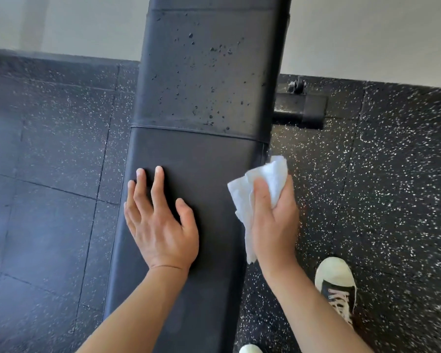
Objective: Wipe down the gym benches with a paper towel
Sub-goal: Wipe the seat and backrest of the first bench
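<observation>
Black padded gym bench (199,154) runs lengthwise up the view, a seam splitting near pad from far pad. Far pad is dotted with liquid droplets (209,80); near pad looks matte and dry. Left hand (158,220) lies flat on the near pad by its left edge, fingers (159,182) straight and spread, grasping nothing. Right hand (273,220) sits at the pad's right edge, its fingers clenched around a crumpled white paper towel (242,197); the towel bunches above and to the left of the hand, overlapping the surface's right edge. Bench foot with small wheel (301,108) sticks out right. Speckled black rubber floor (392,174) all round. A white-toed laced sneaker (336,284) stands lower right.
</observation>
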`<action>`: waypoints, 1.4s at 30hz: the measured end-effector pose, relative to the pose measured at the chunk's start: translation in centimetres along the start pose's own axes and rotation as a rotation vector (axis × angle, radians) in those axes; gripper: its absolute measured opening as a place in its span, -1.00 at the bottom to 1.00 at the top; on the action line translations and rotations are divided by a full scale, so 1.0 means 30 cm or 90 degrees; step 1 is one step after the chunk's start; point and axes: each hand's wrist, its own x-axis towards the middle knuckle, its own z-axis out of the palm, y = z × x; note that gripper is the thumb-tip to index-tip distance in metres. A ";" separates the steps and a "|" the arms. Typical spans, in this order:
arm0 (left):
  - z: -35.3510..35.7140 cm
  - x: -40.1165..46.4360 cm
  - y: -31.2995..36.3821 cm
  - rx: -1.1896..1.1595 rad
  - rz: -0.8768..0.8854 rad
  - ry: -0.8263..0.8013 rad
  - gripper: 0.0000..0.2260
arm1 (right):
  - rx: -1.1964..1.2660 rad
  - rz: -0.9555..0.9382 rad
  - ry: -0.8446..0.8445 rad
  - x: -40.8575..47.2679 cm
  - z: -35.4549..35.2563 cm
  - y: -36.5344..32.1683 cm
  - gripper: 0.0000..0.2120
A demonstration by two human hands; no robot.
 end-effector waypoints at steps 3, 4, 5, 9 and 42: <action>-0.004 0.007 0.012 -0.006 -0.002 -0.003 -0.42 | -0.028 0.032 -0.021 -0.172 -0.028 0.077 -0.91; -0.005 0.008 0.013 -0.008 -0.005 -0.003 -0.42 | -0.036 0.040 -0.023 -0.233 -0.032 0.101 -0.84; -0.007 0.008 0.015 -0.014 -0.007 0.000 -0.42 | -0.038 0.046 -0.020 -0.286 -0.034 0.116 -0.79; -0.010 0.004 0.020 -0.039 0.003 0.024 -0.43 | -0.028 0.043 0.014 -0.354 -0.021 0.134 -0.78; -0.088 -0.586 -0.424 -0.060 0.214 -0.020 -0.46 | 0.055 -0.023 0.107 -0.469 -0.005 0.225 -0.79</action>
